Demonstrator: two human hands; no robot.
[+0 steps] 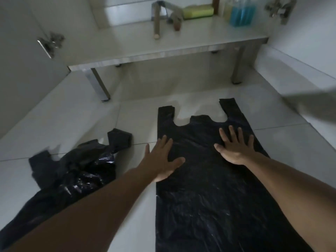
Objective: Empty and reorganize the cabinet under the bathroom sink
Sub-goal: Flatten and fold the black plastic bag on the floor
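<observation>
A black plastic bag (214, 193) lies spread flat on the pale tiled floor, its two handles pointing toward the open cabinet (163, 50). My left hand (161, 159) presses flat on the bag's left edge with fingers straight. My right hand (234, 146) rests flat on the bag's upper right part, fingers spread. A second black bag (76, 171) lies crumpled on the floor to the left.
The cabinet's bottom shelf holds a yellow-green sponge (198, 11), a bottle of blue liquid (241, 13), a brush-like tool (177, 20) and a metal pipe (157, 19). Both doors stand open, with hinges at the left (51, 42) and the right (280, 8). Metal legs (99, 84) lift the cabinet.
</observation>
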